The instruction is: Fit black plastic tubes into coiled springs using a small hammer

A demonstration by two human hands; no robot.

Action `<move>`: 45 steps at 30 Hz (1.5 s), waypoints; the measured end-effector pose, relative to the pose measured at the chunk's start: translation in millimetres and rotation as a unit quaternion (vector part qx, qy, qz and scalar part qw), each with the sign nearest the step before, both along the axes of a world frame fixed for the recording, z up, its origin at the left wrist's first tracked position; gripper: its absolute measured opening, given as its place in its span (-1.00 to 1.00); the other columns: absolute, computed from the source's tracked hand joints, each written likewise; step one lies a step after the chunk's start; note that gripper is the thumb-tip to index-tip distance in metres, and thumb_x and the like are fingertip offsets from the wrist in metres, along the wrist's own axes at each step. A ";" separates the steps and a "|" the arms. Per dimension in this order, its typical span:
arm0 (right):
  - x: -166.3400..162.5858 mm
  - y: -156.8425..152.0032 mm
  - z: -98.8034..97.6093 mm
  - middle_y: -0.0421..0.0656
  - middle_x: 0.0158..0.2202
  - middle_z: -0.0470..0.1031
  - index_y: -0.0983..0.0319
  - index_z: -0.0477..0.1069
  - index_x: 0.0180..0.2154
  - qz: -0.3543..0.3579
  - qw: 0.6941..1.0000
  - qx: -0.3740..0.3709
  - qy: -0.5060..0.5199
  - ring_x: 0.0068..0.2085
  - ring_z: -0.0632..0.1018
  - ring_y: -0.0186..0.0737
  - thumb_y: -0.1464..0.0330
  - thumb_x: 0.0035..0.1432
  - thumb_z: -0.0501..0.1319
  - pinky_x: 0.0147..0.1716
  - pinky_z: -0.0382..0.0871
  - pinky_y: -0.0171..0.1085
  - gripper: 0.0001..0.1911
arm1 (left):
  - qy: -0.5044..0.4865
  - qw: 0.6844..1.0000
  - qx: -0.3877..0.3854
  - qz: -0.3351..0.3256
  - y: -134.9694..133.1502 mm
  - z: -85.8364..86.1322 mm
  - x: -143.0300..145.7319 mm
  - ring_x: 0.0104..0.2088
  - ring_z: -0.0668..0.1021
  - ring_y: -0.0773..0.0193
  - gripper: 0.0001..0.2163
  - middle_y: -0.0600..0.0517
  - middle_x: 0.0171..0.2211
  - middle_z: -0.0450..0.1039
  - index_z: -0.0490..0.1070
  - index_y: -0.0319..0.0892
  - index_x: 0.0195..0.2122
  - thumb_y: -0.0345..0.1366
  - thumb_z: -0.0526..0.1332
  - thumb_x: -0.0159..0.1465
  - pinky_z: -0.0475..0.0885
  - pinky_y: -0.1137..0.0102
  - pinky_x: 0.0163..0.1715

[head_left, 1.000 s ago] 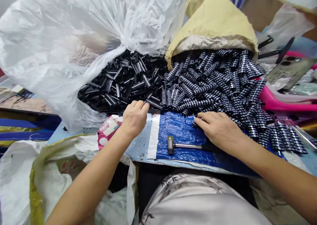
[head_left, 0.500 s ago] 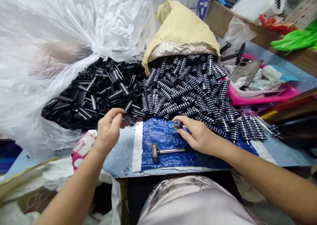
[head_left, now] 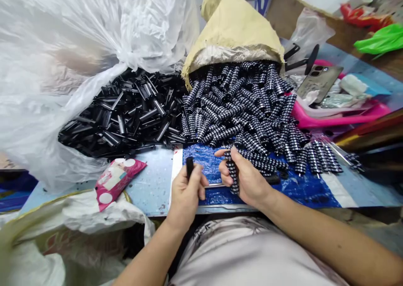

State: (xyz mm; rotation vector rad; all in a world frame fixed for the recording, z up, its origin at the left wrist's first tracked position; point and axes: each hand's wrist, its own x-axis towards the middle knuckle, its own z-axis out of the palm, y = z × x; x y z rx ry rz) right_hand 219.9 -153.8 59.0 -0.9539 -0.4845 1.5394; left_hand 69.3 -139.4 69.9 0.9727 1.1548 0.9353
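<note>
My left hand [head_left: 187, 193] is closed around a black plastic piece [head_left: 189, 167], whose upper end stands out above the thumb. Just to its right, my right hand [head_left: 247, 177] grips a black cylinder with rows of white squares [head_left: 232, 170], held nearly upright. Behind both hands a hammer [head_left: 215, 185] lies on the blue sheet [head_left: 289, 192]; its head is hidden by my left hand. A heap of black plastic pieces [head_left: 126, 118] lies at the left. Beside it, a pile of patterned cylinders [head_left: 233, 109] spills toward me.
A clear plastic bag [head_left: 78, 76] surrounds the black heap. The yellow sack [head_left: 239, 25] opens over the cylinders. At right a pink tray [head_left: 340, 120] holds a phone [head_left: 319, 82]. A pink packet [head_left: 118, 179] lies near the table edge, above an open white sack [head_left: 94, 214].
My left hand has come right and down from the black heap with a black piece. The cylinder in my right hand has turned from end-on to nearly upright. The view has shifted slightly.
</note>
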 end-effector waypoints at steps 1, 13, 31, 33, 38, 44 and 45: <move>-2.5 -0.1 0.3 -0.27 -0.48 0.41 0.20 0.49 -0.19 -0.022 1.000 0.002 0.007 -0.51 0.41 -0.39 -0.11 0.15 0.27 -0.51 0.35 -0.39 -0.49 | 0.013 1.000 0.022 -0.010 -1.7 -0.6 7.6 -0.66 0.32 0.51 -0.70 0.13 -0.51 0.46 0.42 -0.18 -0.21 -0.07 0.36 0.21 0.20 0.55 -0.62; 31.3 -20.8 -18.9 0.07 0.46 -0.09 0.11 -0.15 0.44 0.044 0.759 0.411 -0.503 0.44 0.04 0.13 0.08 0.01 0.48 0.34 0.15 0.12 0.16 | 0.030 0.997 0.008 -0.071 -9.2 11.5 12.8 -0.58 0.28 0.48 -0.73 0.18 -0.53 0.32 0.47 -0.19 -0.35 -0.16 0.46 0.09 0.25 0.52 -0.55; 17.9 -31.2 -14.5 0.25 0.24 0.34 0.32 -0.08 0.41 -0.065 0.589 0.477 -0.648 0.27 0.40 0.14 0.06 0.12 0.40 0.16 0.44 0.09 0.05 | -0.140 0.978 -0.131 -0.082 -17.2 17.1 4.4 -0.40 0.59 0.25 -0.69 -0.01 -0.37 0.58 0.55 -0.19 -0.22 -0.09 0.44 0.14 0.51 0.38 -0.35; 18.5 -31.9 -16.4 0.25 0.26 0.31 0.29 -0.11 0.42 -0.038 0.610 0.472 -0.635 0.29 0.37 0.17 -0.05 0.10 0.36 0.19 0.39 0.12 0.10 | -0.145 0.969 -0.173 -0.100 -14.7 17.8 -1.2 -0.44 0.61 0.24 -0.66 -0.02 -0.38 0.58 0.53 -0.19 -0.23 -0.10 0.48 0.08 0.52 0.37 -0.40; 31.6 -41.3 -28.3 0.16 0.21 0.40 0.27 0.03 0.38 -0.012 0.612 0.434 -0.662 0.25 0.41 0.12 0.03 0.22 0.30 0.19 0.34 0.09 -0.12 | -0.046 0.994 -0.091 -0.042 -0.9 1.1 -26.4 -0.46 0.59 0.30 -0.63 0.04 -0.40 0.57 0.50 -0.17 -0.23 -0.10 0.50 0.03 0.50 0.42 -0.39; 51.2 -53.0 -42.4 -0.02 -0.21 0.56 0.26 0.49 -0.14 0.045 0.525 0.316 -0.789 -0.20 0.52 -0.08 0.41 0.35 0.16 -0.17 0.40 -0.11 -0.86 | 0.320 0.923 0.187 -0.100 32.1 -16.7 -66.0 -0.31 0.55 0.20 -0.82 0.02 -0.33 0.58 0.58 -0.13 -0.25 -0.20 0.37 0.15 0.41 0.35 -0.22; 51.9 -53.3 -41.5 -0.02 -0.21 0.56 0.27 0.48 -0.14 0.043 0.521 0.321 -0.790 -0.20 0.51 -0.09 0.41 0.36 0.16 -0.18 0.40 -0.12 -0.87 | 0.371 0.898 0.201 -0.125 35.9 -16.5 -68.9 -0.32 0.54 0.19 -0.84 0.01 -0.35 0.57 0.59 -0.12 -0.27 -0.21 0.36 0.14 0.39 0.34 -0.23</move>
